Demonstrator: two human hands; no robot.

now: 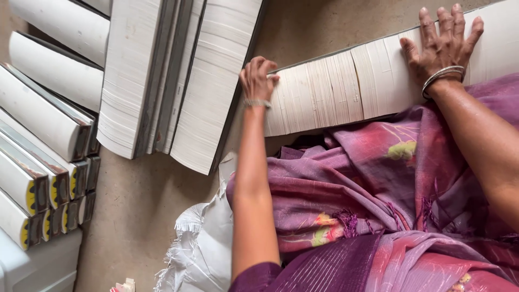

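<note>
A long row of unbound white paper book blocks (335, 89) lies across my lap, page edges up. My left hand (256, 78) curls over the row's left end and grips the end block. My right hand (443, 46) rests flat with fingers spread on the row's right part, pressing down. Metal bangles sit on both wrists. My purple patterned cloth (378, 184) covers my legs below the row.
A second stack of white book blocks (178, 75) lies on the floor at the upper left. Several bound books with curved white edges (38, 135) are lined up along the left edge. A white woven sack (203, 243) lies by my left knee.
</note>
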